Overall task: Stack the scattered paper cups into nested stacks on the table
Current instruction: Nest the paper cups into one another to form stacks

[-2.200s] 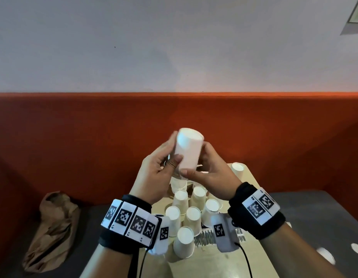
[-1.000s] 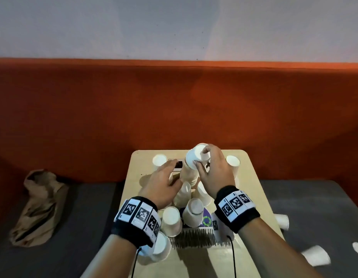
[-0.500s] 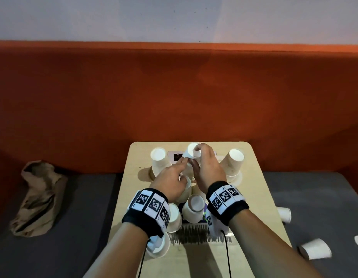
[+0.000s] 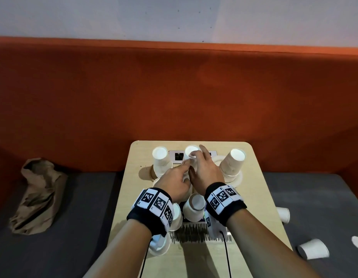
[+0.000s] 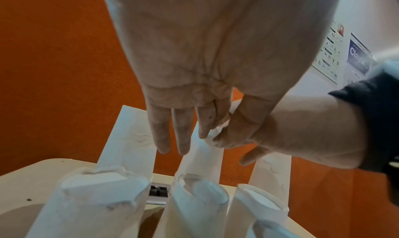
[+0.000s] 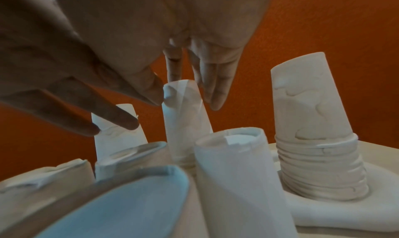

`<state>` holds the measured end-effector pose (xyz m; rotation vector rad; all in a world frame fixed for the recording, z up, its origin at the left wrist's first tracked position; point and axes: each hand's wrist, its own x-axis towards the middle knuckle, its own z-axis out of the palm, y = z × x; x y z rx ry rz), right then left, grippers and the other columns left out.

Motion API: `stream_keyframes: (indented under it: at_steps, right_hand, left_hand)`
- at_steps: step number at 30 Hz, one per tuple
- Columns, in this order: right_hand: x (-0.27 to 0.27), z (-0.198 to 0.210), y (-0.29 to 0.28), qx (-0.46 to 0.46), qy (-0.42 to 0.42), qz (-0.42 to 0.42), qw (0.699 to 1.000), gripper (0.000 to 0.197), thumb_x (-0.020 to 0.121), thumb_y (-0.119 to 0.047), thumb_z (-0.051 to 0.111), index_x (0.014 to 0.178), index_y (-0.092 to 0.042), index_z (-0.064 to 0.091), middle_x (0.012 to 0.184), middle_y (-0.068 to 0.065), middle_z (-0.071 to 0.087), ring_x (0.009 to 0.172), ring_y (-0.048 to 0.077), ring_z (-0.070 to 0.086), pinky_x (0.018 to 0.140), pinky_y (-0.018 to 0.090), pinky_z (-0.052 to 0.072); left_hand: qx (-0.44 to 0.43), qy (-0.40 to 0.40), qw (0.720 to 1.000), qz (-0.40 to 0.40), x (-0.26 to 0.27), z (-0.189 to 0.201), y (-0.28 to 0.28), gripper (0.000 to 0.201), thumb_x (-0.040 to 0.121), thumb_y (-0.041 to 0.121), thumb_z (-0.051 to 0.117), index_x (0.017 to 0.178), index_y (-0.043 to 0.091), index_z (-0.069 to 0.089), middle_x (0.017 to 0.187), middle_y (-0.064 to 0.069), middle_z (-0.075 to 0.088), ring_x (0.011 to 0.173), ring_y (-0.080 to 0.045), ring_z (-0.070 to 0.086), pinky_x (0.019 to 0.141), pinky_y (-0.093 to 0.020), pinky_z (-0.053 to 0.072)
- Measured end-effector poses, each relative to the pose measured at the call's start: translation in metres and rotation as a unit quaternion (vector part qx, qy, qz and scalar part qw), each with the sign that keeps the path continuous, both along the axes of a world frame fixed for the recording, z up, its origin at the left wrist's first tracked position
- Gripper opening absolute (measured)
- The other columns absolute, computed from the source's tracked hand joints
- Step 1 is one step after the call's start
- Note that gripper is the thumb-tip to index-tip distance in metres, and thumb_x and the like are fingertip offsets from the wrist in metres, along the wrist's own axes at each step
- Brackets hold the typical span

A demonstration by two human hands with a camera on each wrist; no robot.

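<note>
We judge that the step in hand is to seat the top cup on the middle stack of white upside-down paper cups [image 4: 191, 152], and we would do it gently: press straight down on the flat bottom and keep the stack upright, because its neighbours stand close. Our left hand [image 4: 175, 182] reaches in with almost straight fingers, the forefinger tip touching the upper edge of this stack. Our right hand [image 4: 205, 170] has relaxed, nearly straight fingers around the top, thumb tip on one side and fingertips [image 6: 212, 94] on the other; neither hand closes firmly on it (a light steadying touch, we think). The stack stands at the far middle of the pale wooden table [image 4: 260, 187], between a short stack of white cups [image 4: 161, 160] on the left and a taller, slightly leaning nested stack [image 4: 231, 165] on the right. The paper looks thin and a little crumpled at the top edge.
</note>
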<state>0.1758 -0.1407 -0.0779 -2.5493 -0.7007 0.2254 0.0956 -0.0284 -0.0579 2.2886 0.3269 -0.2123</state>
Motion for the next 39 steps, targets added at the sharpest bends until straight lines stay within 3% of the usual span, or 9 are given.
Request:
stream_keyframes:
  at_steps: [3,8,14,16,19,22,27,35,39]
  right_hand:
    - [-0.001,0.004,-0.001,-0.001,-0.012,0.000,1.000,0.043,0.092,-0.024,0.056,0.134,-0.020,0.048,0.163,0.001,0.013,0.135,0.029,0.046,0.097,0.042,0.049]
    - [-0.009,0.015,-0.005,-0.011,-0.026,0.010,1.000,0.049,0.091,-0.022,0.058,0.138,-0.021,0.044,0.164,0.002,0.011,0.143,0.028,0.034,0.104,0.042,0.045]
    - [-0.039,0.045,-0.002,0.038,-0.057,0.040,0.997,0.041,0.090,-0.020,0.060,0.130,-0.021,0.051,0.159,0.001,0.027,0.141,0.025,0.034,0.107,0.037,0.039]
    - [-0.054,0.053,0.000,0.054,-0.064,0.056,0.995,0.040,0.088,-0.020,0.061,0.128,-0.021,0.054,0.155,0.001,0.034,0.140,0.024,0.037,0.108,0.037,0.038]
    - [-0.076,0.060,0.005,0.062,-0.070,0.093,0.991,0.041,0.087,-0.021,0.060,0.127,-0.019,0.054,0.146,-0.001,0.043,0.130,0.023,0.047,0.104,0.040,0.042]
    - [-0.097,0.058,0.011,0.030,-0.062,0.140,0.988,0.041,0.087,-0.022,0.060,0.127,-0.020,0.052,0.134,-0.001,0.051,0.115,0.024,0.056,0.094,0.041,0.047]
    - [-0.122,0.044,0.016,-0.069,-0.023,0.187,0.980,0.045,0.090,-0.025,0.059,0.132,-0.025,0.045,0.131,0.001,0.055,0.114,0.028,0.057,0.090,0.040,0.048]
    - [-0.151,0.024,0.011,-0.147,0.032,0.196,0.969,0.042,0.087,-0.048,0.058,0.124,-0.028,0.057,0.127,-0.001,0.055,0.113,0.026,0.058,0.087,0.037,0.049]
    - [-0.160,0.018,0.000,-0.173,0.056,0.210,0.961,0.051,0.076,-0.059,0.066,0.121,-0.036,0.060,0.120,-0.001,0.056,0.109,0.024,0.057,0.087,0.035,0.048]
  left_hand:
    - [0.002,-0.007,1.000,-0.005,-0.002,0.002,-0.001,0.067,0.092,0.015,0.048,0.152,0.034,0.026,0.152,0.002,0.043,0.135,-0.020,0.046,0.108,-0.039,0.043]
    - [-0.004,-0.020,1.000,-0.002,-0.008,0.012,0.001,0.060,0.097,0.012,0.044,0.153,0.030,0.028,0.149,-0.003,0.047,0.135,-0.022,0.046,0.109,-0.035,0.040]
    - [0.031,-0.082,0.996,0.001,-0.033,0.034,0.005,0.057,0.096,0.008,0.045,0.150,0.027,0.036,0.139,-0.002,0.057,0.125,-0.019,0.053,0.098,-0.022,0.039]
    - [0.027,-0.103,0.994,0.010,-0.048,0.039,0.011,0.054,0.096,0.009,0.046,0.146,0.027,0.042,0.131,-0.001,0.062,0.120,-0.019,0.056,0.098,-0.024,0.042]
    - [0.019,-0.124,0.992,0.021,-0.069,0.036,0.023,0.048,0.096,0.010,0.045,0.140,0.028,0.051,0.122,-0.001,0.068,0.112,-0.020,0.061,0.098,-0.036,0.047]
    - [0.019,-0.119,0.992,0.038,-0.089,0.025,0.037,0.045,0.095,0.005,0.043,0.134,0.021,0.059,0.125,-0.003,0.066,0.117,-0.018,0.059,0.101,-0.030,0.045]
    - [0.038,-0.061,0.996,0.048,-0.118,0.006,0.050,0.044,0.093,0.002,0.041,0.126,0.020,0.066,0.125,-0.001,0.067,0.118,-0.017,0.059,0.100,-0.030,0.047]
    - [0.015,-0.062,0.996,0.061,-0.148,-0.026,0.057,0.045,0.085,0.013,0.068,0.128,0.021,0.061,0.129,0.005,0.062,0.120,-0.013,0.056,0.095,-0.014,0.036]
    - [-0.002,-0.073,0.995,0.068,-0.148,-0.031,0.055,0.044,0.082,0.022,0.071,0.125,0.025,0.061,0.125,0.004,0.062,0.114,-0.014,0.058,0.099,-0.028,0.045]
